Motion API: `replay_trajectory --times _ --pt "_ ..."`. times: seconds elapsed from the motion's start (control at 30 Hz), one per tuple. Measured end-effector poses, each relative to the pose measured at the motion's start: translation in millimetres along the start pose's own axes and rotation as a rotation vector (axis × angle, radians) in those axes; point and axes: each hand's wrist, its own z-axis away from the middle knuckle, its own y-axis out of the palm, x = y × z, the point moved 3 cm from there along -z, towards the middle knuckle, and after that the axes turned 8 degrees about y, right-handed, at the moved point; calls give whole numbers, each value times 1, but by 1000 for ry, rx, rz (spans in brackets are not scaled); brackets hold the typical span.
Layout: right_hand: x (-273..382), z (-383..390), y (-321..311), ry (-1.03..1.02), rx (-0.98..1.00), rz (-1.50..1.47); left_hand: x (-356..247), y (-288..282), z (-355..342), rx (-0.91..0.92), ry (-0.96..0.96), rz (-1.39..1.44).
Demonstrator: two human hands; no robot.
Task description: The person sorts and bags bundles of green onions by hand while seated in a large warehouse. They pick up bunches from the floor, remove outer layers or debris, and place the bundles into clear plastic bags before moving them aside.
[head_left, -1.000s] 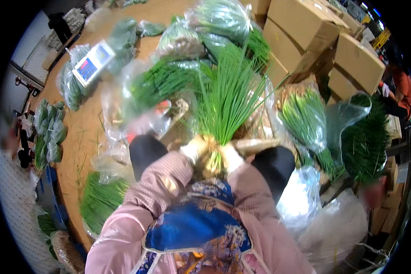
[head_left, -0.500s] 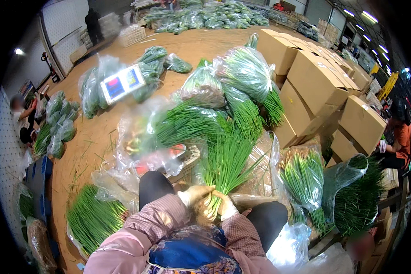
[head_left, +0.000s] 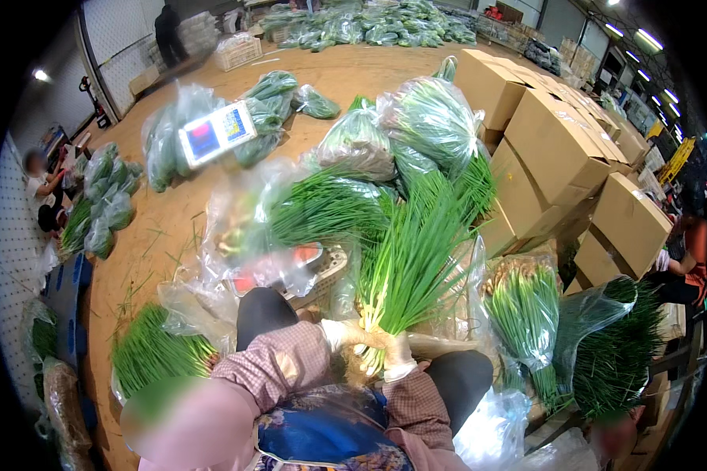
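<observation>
A bunch of green onions (head_left: 412, 259) rises between my knees, white stems toward me and green leaves fanning away to the upper right. My left hand (head_left: 346, 335), in a pale glove, is closed around the stems from the left. My gloved right hand (head_left: 391, 353) grips the same bunch near the root ends from the right. Just beyond, more green onions (head_left: 330, 208) lie partly in a clear plastic bag (head_left: 247, 200). A loose pile of green onions (head_left: 161, 349) rests by my left knee. Bagged green onions (head_left: 522, 302) stand right of my right knee.
Cardboard boxes (head_left: 554, 145) are stacked at the right. Filled bags (head_left: 432, 118) stand ahead, and a white panel with a blue and red display (head_left: 217, 135) leans on bags farther left. A blue pallet (head_left: 69, 314) lies left. Other people sit at both sides.
The leaves of the bunch have swung up and to the right, and the stems are more spread. My hands remain on it, with the right hand slightly shifted. The view has moved a little.
</observation>
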Motion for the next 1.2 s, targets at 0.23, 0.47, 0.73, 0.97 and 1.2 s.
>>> replay_trajectory --times 0.23,0.47,0.73,0.97,1.2 --pt "-39 -23 -45 413 -157 159 30 -29 -15 28 189 -457" --pt "-38 -15 -38 151 24 -253 -19 19 33 -160 240 -42" --pt "27 13 -39 -113 -546 743 -8 -15 19 -419 -174 -509" --pt "13 -14 -16 85 -352 1380 -3 4 12 -448 199 -676" --pt "-6 -15 -30 103 -300 1112 21 -9 4 -429 156 -567"
